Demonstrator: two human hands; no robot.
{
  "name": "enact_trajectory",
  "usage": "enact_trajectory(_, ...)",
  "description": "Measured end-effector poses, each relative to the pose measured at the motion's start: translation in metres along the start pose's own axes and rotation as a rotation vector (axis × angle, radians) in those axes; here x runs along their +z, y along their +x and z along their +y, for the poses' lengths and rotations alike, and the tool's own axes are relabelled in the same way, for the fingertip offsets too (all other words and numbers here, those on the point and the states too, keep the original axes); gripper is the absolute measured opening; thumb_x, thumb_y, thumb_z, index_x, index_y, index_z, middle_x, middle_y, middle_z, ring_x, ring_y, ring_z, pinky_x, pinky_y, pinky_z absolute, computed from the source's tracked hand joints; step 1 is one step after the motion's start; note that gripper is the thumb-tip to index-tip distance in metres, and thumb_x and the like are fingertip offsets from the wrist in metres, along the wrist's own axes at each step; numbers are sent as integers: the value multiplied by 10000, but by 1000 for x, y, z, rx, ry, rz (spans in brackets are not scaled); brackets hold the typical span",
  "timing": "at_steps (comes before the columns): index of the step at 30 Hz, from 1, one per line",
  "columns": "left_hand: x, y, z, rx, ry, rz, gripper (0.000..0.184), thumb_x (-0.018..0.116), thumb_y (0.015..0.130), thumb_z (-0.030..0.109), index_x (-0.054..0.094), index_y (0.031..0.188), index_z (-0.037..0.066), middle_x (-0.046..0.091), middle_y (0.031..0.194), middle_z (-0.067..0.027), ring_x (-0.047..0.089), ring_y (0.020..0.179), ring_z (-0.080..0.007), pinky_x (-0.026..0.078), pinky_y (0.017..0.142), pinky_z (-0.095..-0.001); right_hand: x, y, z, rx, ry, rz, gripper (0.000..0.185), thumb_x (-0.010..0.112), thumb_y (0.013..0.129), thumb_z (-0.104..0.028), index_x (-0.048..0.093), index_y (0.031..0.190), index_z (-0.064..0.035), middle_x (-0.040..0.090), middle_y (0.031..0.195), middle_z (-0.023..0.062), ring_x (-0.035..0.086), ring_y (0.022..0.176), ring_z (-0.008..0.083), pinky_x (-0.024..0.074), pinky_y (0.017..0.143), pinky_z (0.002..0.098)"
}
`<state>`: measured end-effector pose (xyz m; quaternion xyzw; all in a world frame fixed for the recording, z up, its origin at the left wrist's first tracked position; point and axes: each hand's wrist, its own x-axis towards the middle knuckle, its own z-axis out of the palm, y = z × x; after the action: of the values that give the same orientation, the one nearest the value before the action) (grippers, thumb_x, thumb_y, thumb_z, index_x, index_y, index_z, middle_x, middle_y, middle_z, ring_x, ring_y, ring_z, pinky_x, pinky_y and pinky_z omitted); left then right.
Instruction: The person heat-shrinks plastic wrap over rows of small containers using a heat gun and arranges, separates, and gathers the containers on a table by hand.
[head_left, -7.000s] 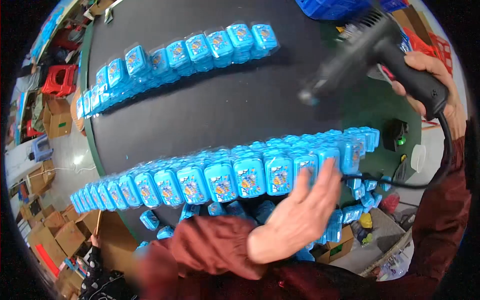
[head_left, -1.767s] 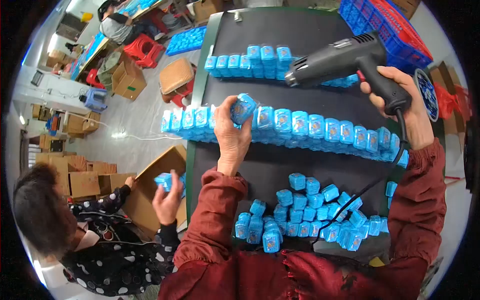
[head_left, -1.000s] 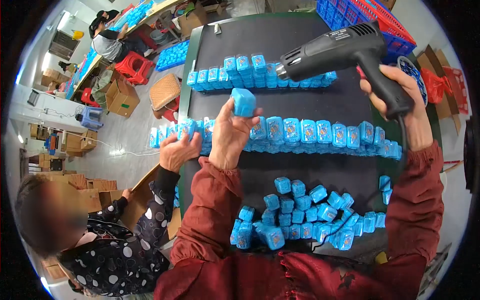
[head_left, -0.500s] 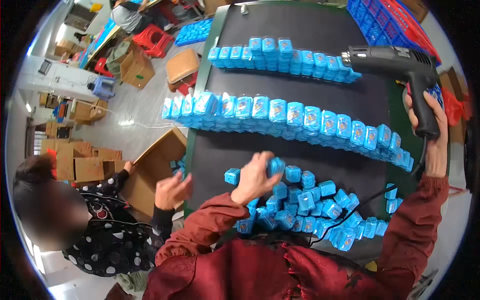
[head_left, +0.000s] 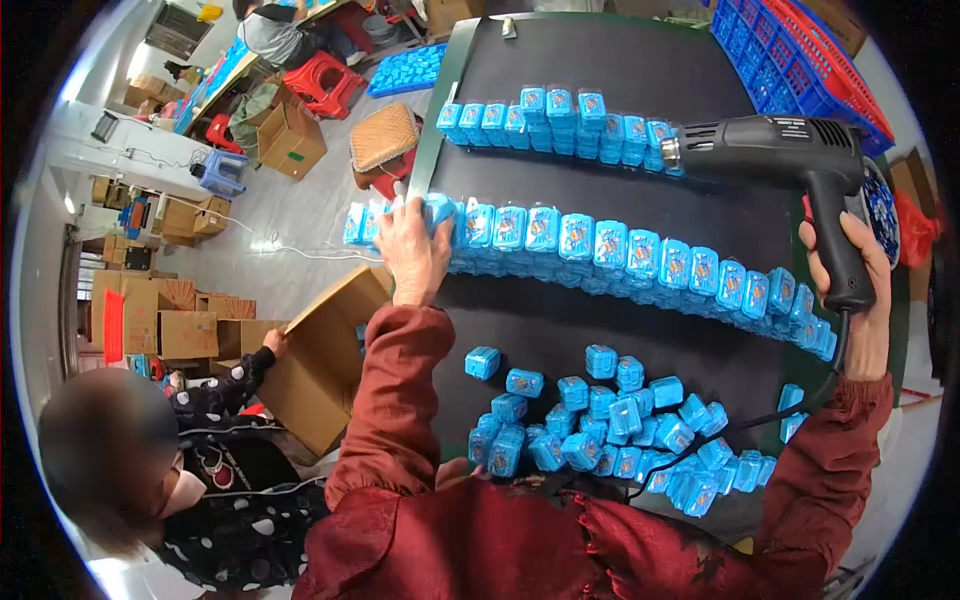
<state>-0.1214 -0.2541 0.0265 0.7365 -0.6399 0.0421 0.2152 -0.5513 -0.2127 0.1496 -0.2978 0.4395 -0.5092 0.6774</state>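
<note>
My left hand [head_left: 412, 255] is at the left end of the middle row, its fingers closed around a small blue box [head_left: 438, 208] on top of the row. The thumb lies on the box's right side. My right hand [head_left: 862, 270] grips the handle of a black heat gun [head_left: 775, 148]. The gun's nozzle points left, at the right end of the far row of blue boxes [head_left: 559, 103]. Between my arms lies a loose heap of blue boxes [head_left: 625, 418]. The middle row of blue boxes [head_left: 610, 243] is stacked in layers.
The boxes sit on a dark table [head_left: 600, 45] with a green edge. A blue crate [head_left: 765, 60] stands at the far right. On the left, a co-worker's hand [head_left: 275, 343] touches a cardboard box [head_left: 335, 370]. The gun's cord [head_left: 765, 418] crosses the heap.
My left hand has moved from above the loose heap to the left end of the middle row. The heat gun has shifted slightly left along the far row. The co-worker's other hand has dropped from view.
</note>
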Motion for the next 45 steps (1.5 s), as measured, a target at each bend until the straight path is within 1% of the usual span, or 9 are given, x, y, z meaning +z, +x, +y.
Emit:
enact_trajectory(8,6,-18,68,121,-1189,-298,531,636,685,-21,458,1182,42,483,1088,-99,499,919,-207,409,822,-277,19,-8,-1,-10,50,-337,385,379,888,-180,331,1180,66,503,876,228,485,389,202,369,293,214)
enact_trajectory(16,19,-37,96,279,-1218,-293,538,641,677,-39,461,1178,41,486,1099,-94,504,903,-200,418,811,-281,9,-35,-3,-73,-93,-172,366,404,858,-156,368,1147,64,518,848,224,481,388,198,378,340,214)
enact_trajectory(26,-17,-77,72,308,-656,-261,510,690,664,100,491,1131,45,569,958,-125,555,813,-258,452,738,-332,-18,-79,4,-166,-316,117,330,449,880,-190,445,1125,30,590,854,151,519,488,140,438,465,195)
enact_trajectory(31,6,-100,-9,138,14,-458,486,689,658,213,499,1063,21,587,898,-173,574,796,-335,464,704,-396,-80,-107,-7,5,-146,-216,352,413,907,-174,392,1155,75,558,883,131,496,517,127,419,468,182)
enact_trajectory(32,20,-108,-32,119,93,-516,478,686,657,223,500,1047,18,587,886,-178,575,797,-344,465,699,-404,-54,-126,7,-173,-119,214,387,433,879,-189,384,1180,49,526,956,168,525,619,205,448,519,246)
enact_trajectory(36,54,-131,-97,48,85,-538,451,680,651,226,501,1008,17,584,859,-185,577,782,-351,468,674,-415,-123,-154,-4,147,268,-277,421,455,857,-214,379,1198,20,493,1036,197,554,749,282,490,613,315)
enact_trajectory(41,54,-127,-108,-39,181,-582,404,663,644,198,515,984,37,573,878,-182,571,810,-330,462,680,-404,-31,-176,38,-506,-433,670,433,458,862,-215,361,1206,29,482,1052,204,550,752,293,503,626,340)
enact_trajectory(43,41,-131,-91,107,362,-176,389,653,637,162,535,993,56,569,930,-150,549,872,-303,446,726,-384,-26,-178,34,-465,-252,706,433,463,860,-212,360,1203,31,479,1055,207,549,752,297,506,618,334)
enact_trajectory(45,34,-144,-55,399,-99,25,372,632,634,98,548,994,68,564,959,-128,522,904,-300,426,757,-384,-28,-177,25,-407,-102,787,435,471,856,-207,360,1200,33,477,1058,211,547,752,304,506,614,324)
